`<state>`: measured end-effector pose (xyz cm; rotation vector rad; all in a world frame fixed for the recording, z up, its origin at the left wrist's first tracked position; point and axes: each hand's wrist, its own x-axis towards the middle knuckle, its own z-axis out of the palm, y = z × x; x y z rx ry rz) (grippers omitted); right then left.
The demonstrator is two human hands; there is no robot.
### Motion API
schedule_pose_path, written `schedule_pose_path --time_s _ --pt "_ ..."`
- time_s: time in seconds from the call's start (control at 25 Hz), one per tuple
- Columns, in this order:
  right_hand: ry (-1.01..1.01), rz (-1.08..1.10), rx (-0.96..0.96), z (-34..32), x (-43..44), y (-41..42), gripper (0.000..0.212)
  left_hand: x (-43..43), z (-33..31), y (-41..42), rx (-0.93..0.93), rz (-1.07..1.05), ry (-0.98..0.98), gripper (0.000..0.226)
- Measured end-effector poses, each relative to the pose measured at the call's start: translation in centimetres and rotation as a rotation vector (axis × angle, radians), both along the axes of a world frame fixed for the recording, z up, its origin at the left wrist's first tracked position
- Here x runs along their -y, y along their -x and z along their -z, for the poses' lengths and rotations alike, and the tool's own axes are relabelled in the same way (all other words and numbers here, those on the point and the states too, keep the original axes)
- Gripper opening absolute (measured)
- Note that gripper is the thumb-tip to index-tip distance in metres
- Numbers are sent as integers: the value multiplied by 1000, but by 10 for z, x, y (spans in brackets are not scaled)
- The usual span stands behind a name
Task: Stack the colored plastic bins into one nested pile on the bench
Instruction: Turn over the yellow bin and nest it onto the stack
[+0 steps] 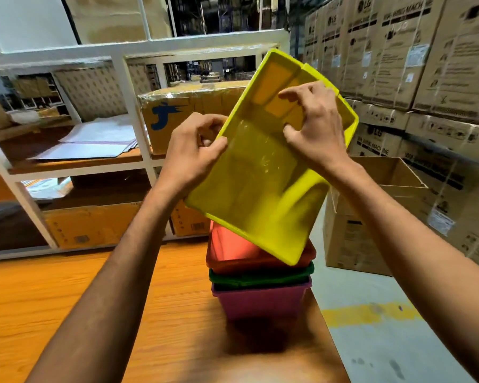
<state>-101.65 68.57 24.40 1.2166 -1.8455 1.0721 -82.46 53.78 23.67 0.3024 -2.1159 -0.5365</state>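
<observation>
Gripping yellow bin [260, 186] w/ L hand [195, 152], R hand [317, 128], tilted over stack [260, 279] by bench [67, 299] rt edge

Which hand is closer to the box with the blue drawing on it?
Left. The left hand holds the yellow bin's edge just in front of that box; the right hand is farther right, across the bin.
</observation>
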Motion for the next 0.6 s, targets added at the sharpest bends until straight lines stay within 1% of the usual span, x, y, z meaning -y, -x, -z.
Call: schedule_pose_path --time_s 0.04,0.12,0.24,0.28,0.36,0.4,0.48,0.56,0.6 --pt "-5 28 -56 -7 3 -2 55 -4 -5 0 10 -11 78 33" --pt "37 110 -86 -19 7 1 57 -8 -13 -1 20 -12 167 34" --pt "135 304 -46 -26 1 15 63 -5 -15 -7 27 -2 171 34" --pt "128 369 -38 -27 -4 20 65 -3 -14 -10 29 14 157 34" --pt "53 454 -13 -29 -12 28 67 2 -12 -16 39 63 137 34" --pt "8 459 9 -31 -15 32 65 4 -11 -18 48 87 134 34" --pt "-69 386 69 -35 -19 36 49 8 -10 -21 71 110 134 35" --pt "-118 324 115 -38 -22 37 32 15 -11 -20 105 51 174 36" --pt "-126 330 116 -38 -23 37 28 18 -11 -20 107 -9 200 36"
